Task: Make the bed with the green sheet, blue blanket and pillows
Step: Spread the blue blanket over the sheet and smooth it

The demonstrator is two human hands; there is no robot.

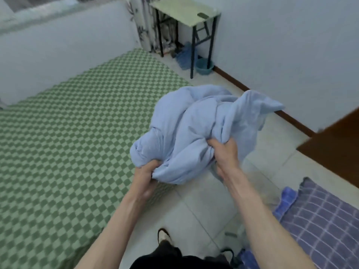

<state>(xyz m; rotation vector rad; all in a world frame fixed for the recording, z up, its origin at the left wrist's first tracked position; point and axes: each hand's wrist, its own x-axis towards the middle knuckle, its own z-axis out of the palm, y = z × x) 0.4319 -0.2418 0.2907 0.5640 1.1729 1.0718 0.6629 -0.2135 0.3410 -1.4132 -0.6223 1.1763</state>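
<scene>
The green checkered sheet (73,136) lies spread flat over the bed on the left. A light blue blanket (194,129) hangs bunched in the air over the bed's right edge and the floor. My left hand (145,173) grips its lower left fold. My right hand (225,150) grips a fold near its middle right. A purple checked pillow (326,222) lies at the lower right, with a blue cloth (285,202) beside it.
A small table (186,10) with black legs stands by the far wall, a dark phone-like item (203,15) on top. A teal basin (204,66) and blue mop sit under it. A brown wooden door (338,148) is on the right. Pale tiled floor (204,200) runs between bed and wall.
</scene>
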